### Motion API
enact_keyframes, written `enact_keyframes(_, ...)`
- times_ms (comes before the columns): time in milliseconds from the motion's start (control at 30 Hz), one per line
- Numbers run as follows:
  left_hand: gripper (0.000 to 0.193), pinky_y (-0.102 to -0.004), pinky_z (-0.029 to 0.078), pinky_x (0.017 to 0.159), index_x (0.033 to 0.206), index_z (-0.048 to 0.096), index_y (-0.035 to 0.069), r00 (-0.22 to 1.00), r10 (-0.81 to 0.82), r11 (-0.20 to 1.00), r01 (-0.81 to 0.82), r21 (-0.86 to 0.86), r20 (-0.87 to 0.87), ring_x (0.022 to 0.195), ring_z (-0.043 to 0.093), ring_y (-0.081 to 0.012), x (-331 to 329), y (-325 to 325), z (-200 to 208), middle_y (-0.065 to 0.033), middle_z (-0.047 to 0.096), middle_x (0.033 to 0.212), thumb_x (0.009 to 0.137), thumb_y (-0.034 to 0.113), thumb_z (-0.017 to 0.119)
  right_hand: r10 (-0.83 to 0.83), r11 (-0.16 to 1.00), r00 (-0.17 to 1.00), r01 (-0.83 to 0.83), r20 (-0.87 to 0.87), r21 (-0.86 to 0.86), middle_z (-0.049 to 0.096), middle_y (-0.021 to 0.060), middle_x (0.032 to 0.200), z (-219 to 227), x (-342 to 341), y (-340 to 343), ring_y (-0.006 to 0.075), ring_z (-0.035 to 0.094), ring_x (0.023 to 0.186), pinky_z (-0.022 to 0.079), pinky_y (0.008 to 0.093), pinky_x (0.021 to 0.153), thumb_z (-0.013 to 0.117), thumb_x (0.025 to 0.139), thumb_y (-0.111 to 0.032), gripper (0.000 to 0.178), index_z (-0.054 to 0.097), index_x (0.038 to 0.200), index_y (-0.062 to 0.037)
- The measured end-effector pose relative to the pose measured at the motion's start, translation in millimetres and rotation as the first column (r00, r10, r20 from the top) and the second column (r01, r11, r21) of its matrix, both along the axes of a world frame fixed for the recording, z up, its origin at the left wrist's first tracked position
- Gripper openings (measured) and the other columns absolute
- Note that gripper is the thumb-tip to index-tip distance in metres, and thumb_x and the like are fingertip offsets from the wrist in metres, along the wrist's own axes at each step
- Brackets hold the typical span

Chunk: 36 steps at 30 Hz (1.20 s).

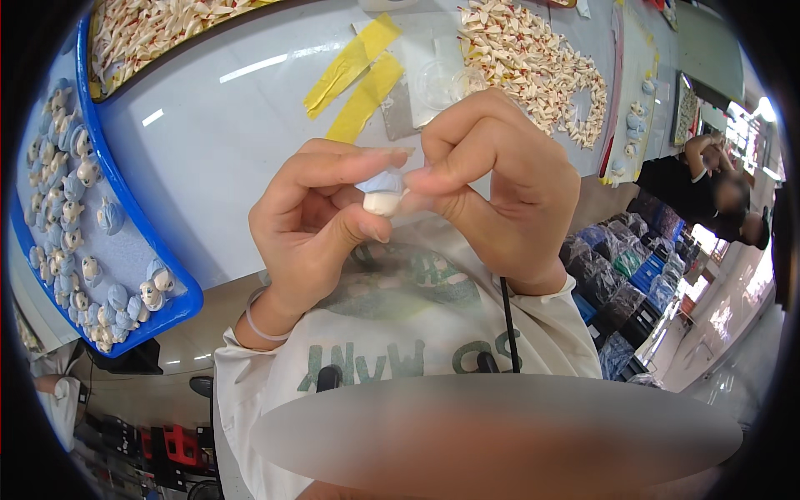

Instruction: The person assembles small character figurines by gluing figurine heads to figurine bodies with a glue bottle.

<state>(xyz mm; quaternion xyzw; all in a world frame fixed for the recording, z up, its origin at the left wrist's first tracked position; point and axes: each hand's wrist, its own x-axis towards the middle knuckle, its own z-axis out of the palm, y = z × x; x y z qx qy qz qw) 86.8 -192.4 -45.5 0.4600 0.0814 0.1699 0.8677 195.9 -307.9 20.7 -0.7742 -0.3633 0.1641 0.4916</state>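
Between the thumb and fingers of my left hand is a small figurine head, pale blue on top and cream below. The fingertips of my right hand are pinched together against its right side. Whatever they may hold there is too small and blurred to make out. Both hands are raised over the near edge of the light table, close to my chest.
At left, a blue-rimmed tray carries several similar blue-and-cream heads. Small cream pieces with red marks fill a tray at far left and form a pile at far right. Yellow tape strips lie between. Another person sits at right.
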Motion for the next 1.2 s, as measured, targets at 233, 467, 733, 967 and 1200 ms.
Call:
enact_keyframes(233,0.037,-0.018,0.043,0.055,0.103,0.052,-0.005,1.0,-0.001,0.997,0.003,-0.072,0.03,0.068,0.054,-0.0094,3,-2,1,-0.0167,0.057,0.099,0.075,0.013,0.068,0.04,0.999,0.996,-0.039,-0.081,0.02,0.057,0.0041,0.071,8,7,-1,0.0178,0.053,0.065,0.041,0.0254,0.057,0.068,0.056,0.002,0.017,0.061,0.068,-0.0075)
enact_keyframes(467,0.037,-0.0197,0.044,0.057,0.102,0.055,-0.006,0.999,-0.049,0.997,0.049,-0.052,-0.006,0.071,0.054,-0.0104,0,3,2,-0.0155,0.058,0.096,0.075,0.015,0.068,0.142,0.989,0.972,-0.149,0.184,0.02,0.057,0.0068,0.07,4,11,1,0.0169,0.051,0.063,0.037,0.0238,0.056,0.065,0.053,0.006,0.018,0.062,0.069,-0.0035)
enact_keyframes(733,0.034,-0.0188,0.045,0.055,0.102,0.055,-0.006,0.998,-0.056,0.997,0.056,-0.05,-0.012,0.069,0.054,-0.01,0,1,3,-0.0147,0.058,0.095,0.076,0.012,0.067,0.068,0.988,0.96,-0.103,0.273,0.117,0.058,0.0075,0.067,-7,5,-1,0.0189,0.052,0.061,0.04,0.026,0.054,0.063,0.052,0.007,0.017,0.062,0.066,-0.0031)
enact_keyframes(967,0.035,-0.0225,0.046,0.062,0.102,0.055,-0.005,1.0,-0.028,1.0,0.028,0.002,0.004,0.078,0.055,-0.0138,-2,-2,3,-0.0159,0.058,0.097,0.075,0.012,0.067,0.048,0.995,0.984,-0.062,0.174,0.08,0.059,0.0018,0.067,-5,4,-2,0.0173,0.054,0.063,0.043,0.0249,0.053,0.068,0.052,0.004,0.02,0.061,0.066,-0.0088)
enact_keyframes(1200,0.039,-0.0271,0.045,0.074,0.105,0.053,-0.005,0.999,-0.031,0.999,0.031,0.039,0.015,0.086,0.054,-0.0166,-2,-4,3,-0.0149,0.056,0.099,0.075,0.015,0.067,0.013,0.998,0.983,-0.024,0.185,0.056,0.059,0.0005,0.066,-5,5,-6,0.0154,0.055,0.063,0.043,0.024,0.053,0.067,0.053,0.004,0.02,0.063,0.065,-0.0112)
